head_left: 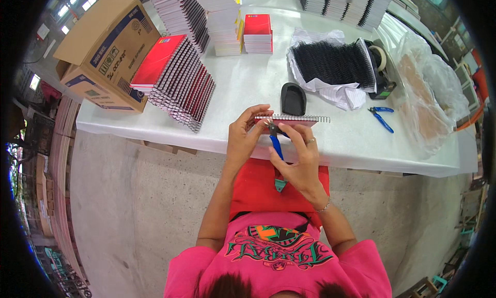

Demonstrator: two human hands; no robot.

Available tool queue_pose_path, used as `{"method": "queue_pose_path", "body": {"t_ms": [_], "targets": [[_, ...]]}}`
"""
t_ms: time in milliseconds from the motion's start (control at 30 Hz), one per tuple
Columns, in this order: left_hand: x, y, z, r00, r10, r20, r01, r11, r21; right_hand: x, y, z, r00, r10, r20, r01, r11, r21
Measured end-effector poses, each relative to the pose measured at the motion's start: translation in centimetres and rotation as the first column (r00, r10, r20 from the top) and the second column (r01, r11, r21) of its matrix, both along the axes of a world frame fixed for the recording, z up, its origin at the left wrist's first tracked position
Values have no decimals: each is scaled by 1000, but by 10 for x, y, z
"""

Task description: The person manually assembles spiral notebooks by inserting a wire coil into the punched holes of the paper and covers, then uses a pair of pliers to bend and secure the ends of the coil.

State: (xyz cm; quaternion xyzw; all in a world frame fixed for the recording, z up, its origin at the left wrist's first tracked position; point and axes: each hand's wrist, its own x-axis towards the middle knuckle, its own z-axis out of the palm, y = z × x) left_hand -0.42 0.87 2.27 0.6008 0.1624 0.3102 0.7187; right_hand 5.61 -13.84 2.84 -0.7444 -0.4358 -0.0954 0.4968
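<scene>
At the table's front edge, my left hand (242,138) is closed on the left end of a red-covered notebook (295,122). A spiral wire coil (323,119) runs along its upper edge and sticks out past the right end. My right hand (304,166) grips blue-handled wire cutters (276,146). Their dark jaws are at the coil's left end, close to my left fingertips; whether they have closed on the wire is too small to tell. Just behind the notebook lies a black scoop-shaped tray (293,99).
Bound red notebooks (178,83) lean in a stack at left, beside an open cardboard box (106,60). Loose red notebooks (258,34) stand farther back. Black coils (333,63) lie on paper at right, near a tape dispenser (383,86), spare blue cutters (383,120) and a plastic bag (431,91).
</scene>
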Motion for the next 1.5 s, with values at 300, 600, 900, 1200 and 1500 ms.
{"method": "queue_pose_path", "body": {"t_ms": [300, 600, 900, 1200, 1500], "targets": [[-4, 4, 8, 995, -4, -104, 19, 991, 135, -3, 8, 2, 998, -20, 65, 21, 1000, -12], [-6, 2, -2, 994, 64, -94, -44, 980, 194, -8, 14, -4, 999, -2, 49, 3, 1000, -20], [-9, -3, 5, 978, 141, -152, -83, 937, 339, -11, 13, -2, 996, 3, 89, 1, 999, -50], [-9, -10, 6, 956, 250, -154, -127, 825, 550, 20, 3, 7, -291, 618, -730, -278, 676, 683], [-25, -4, 44, 924, 329, -196, -164, 803, 573, 77, -32, 22, 764, 251, -594, -466, 852, -239]]}}
